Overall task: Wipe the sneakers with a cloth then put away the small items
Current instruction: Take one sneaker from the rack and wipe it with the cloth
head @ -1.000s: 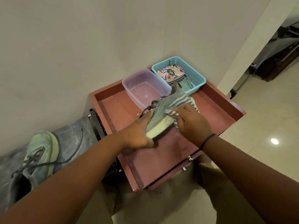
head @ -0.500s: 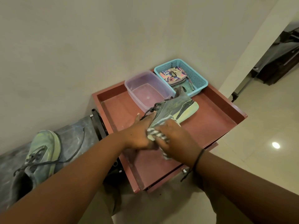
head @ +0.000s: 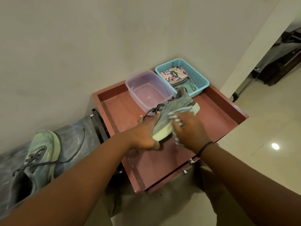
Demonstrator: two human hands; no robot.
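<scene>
Wiping step was on: left hand (head: 145, 136) gripped the sneaker (head: 172, 115), right hand (head: 189, 129) fingers clutched the striped cloth (head: 176, 120), and the second sneaker (head: 40, 154) looked next.

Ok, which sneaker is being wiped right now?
The sneaker on the red table, held by the left hand; the other sneaker lies untouched, far left.

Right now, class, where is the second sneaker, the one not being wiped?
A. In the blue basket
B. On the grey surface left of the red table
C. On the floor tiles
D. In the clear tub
B: the second sneaker lies on the grey surface, left of the red table.
</scene>
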